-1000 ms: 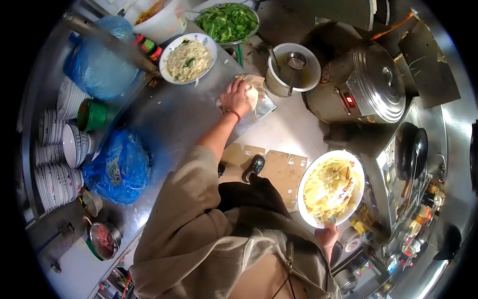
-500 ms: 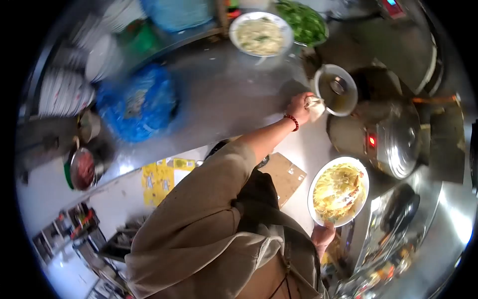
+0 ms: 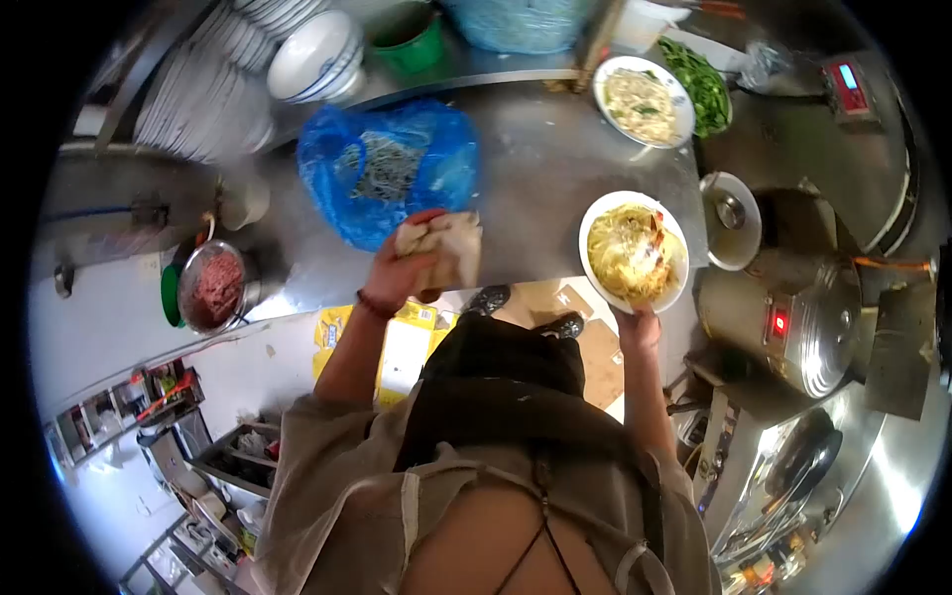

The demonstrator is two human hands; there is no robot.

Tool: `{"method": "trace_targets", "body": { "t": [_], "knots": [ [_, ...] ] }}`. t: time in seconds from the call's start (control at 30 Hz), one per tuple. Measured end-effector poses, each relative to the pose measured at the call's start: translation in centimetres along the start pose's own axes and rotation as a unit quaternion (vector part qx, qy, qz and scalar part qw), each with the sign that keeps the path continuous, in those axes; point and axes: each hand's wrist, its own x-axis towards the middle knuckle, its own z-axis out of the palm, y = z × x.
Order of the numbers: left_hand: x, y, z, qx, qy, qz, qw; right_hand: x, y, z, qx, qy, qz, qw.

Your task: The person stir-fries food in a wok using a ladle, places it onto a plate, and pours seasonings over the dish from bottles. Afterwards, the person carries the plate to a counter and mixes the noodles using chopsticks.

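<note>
My left hand (image 3: pixel 397 268) grips a folded beige cloth (image 3: pixel 456 248), just in front of a blue plastic bag (image 3: pixel 342 188) that lies open on the steel counter (image 3: pixel 526 149) with pale noodle-like strands inside. In my right hand (image 3: pixel 640 327) is the near rim of a white oval plate (image 3: pixel 587 268) of yellow noodles (image 3: pixel 635 248), held level at the counter's front edge. Behind that plate sits another white plate (image 3: pixel 684 124) with pale shredded food, beside green leaves (image 3: pixel 699 89).
A pale bowl with a ladle (image 3: pixel 731 210) and a lidded metal pot (image 3: pixel 823 347) are at the right. Stacked plates (image 3: pixel 198 109), bowls (image 3: pixel 315 55) and a green container (image 3: pixel 416 45) stand at the back left. Minced meat (image 3: pixel 218 288) fills a metal bowl at the left.
My left hand has moved from the ladle bowl leftward to the blue bag, still with the cloth. My right hand has brought the noodle plate up to the counter's edge.
</note>
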Motion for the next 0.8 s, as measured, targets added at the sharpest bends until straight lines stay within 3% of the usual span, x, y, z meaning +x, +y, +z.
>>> {"method": "trace_targets", "body": {
  "t": [0.1,0.23,0.37,0.4,0.5,0.57,0.6,0.7,0.8],
  "knots": [
    [-6.7,4.1,-5.3,0.038,0.071,0.001,0.997,2.3,3.0,5.5,-0.039,-0.102,-0.009,0.994],
    [-10.8,5.1,-13.5,0.045,0.168,0.01,0.985,5.7,6.2,9.8,-0.086,-0.137,0.027,0.986],
    [-7.5,3.2,-20.7,0.108,0.25,0.041,0.961,5.7,7.3,12.9,-0.115,-0.086,0.073,0.987],
    [-5.7,0.7,-24.6,0.157,0.267,0.085,0.947,6.3,7.8,11.9,-0.095,-0.073,0.093,0.989],
    [-1.5,-2.3,-31.4,0.377,0.329,0.088,0.861,2.7,7.0,11.8,-0.223,-0.016,0.084,0.971],
    [0.4,-3.3,-34.3,0.626,0.342,0.063,0.697,-0.2,6.8,9.7,-0.22,0.034,0.051,0.974],
    [0.8,-3.7,-35.5,0.732,0.34,0.051,0.588,-1.0,6.7,7.1,-0.216,0.049,0.045,0.974],
    [2.4,-4.9,-39.8,0.542,0.322,0.033,0.775,-5.3,6.3,-0.3,-0.238,0.17,0.042,0.955],
    [3.4,-0.1,-30.4,0.665,0.448,-0.205,0.561,-10.7,7.5,-10.4,-0.22,0.259,0.04,0.94]
  ]
}}
